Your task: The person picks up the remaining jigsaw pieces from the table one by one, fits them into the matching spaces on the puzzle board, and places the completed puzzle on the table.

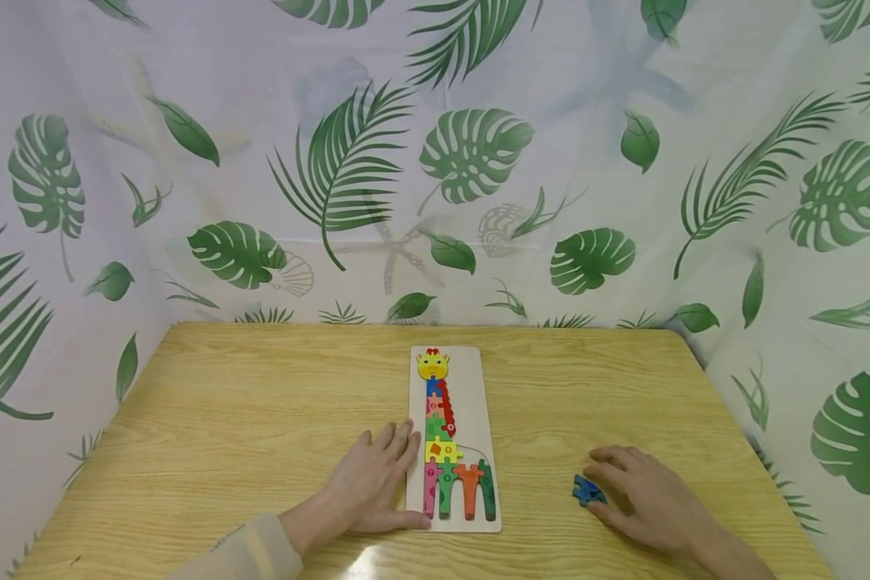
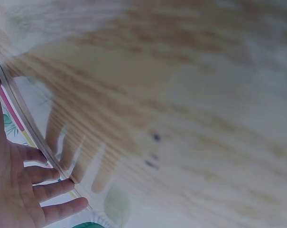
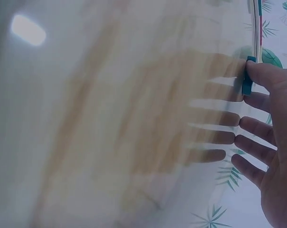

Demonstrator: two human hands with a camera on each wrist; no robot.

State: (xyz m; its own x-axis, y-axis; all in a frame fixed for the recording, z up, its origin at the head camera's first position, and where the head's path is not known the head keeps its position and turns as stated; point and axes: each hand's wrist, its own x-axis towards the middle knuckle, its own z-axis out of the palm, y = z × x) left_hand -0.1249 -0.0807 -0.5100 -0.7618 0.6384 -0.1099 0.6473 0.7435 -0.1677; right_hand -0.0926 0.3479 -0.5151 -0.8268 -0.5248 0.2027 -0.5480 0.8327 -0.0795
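A giraffe puzzle board (image 1: 471, 403) lies on the wooden table, with a yellow head and colourful neck, body and leg pieces set in it. To the right of the yellow body piece (image 1: 441, 452), a bare outlined area shows. My left hand (image 1: 373, 483) is spread along the board's left edge, its thumb at the lower corner. To the right, my right hand (image 1: 648, 495) pinches a blue puzzle piece (image 1: 587, 490) between thumb and index finger, at table level. In the right wrist view the piece (image 3: 247, 78) shows edge-on.
The wooden table (image 1: 275, 387) extends around the board on all sides. Behind it and at both sides hangs a white cloth (image 1: 377, 306) with green leaf prints. Glare shows near the table's front.
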